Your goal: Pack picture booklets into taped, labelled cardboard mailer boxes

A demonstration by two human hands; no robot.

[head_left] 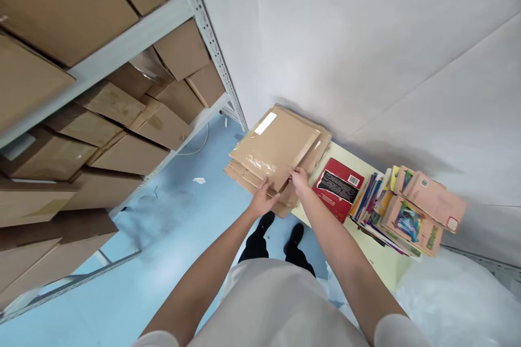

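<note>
A stack of flattened cardboard boxes (280, 141) lies against the wall at one end of a pale yellow table. The top piece has a white label and shiny clear tape along its side. My left hand (262, 200) grips the near edge of the cardboard, thumb apart from the forefinger; its other fingers are partly hidden. Just to the right, my right hand (300, 180) pinches the near right corner of the top cardboard. Beside that hand a red book (337, 188) with a black panel and barcode lies flat on the table.
Piled books (411, 217), several with pink covers, stand on the pale yellow table (386, 263) at right. Cardboard boxes (150, 124) fill a metal shelving rack (211, 38) at left. Clear plastic (459, 293) bulges at lower right. Paper scraps (199, 180) lie on the blue floor.
</note>
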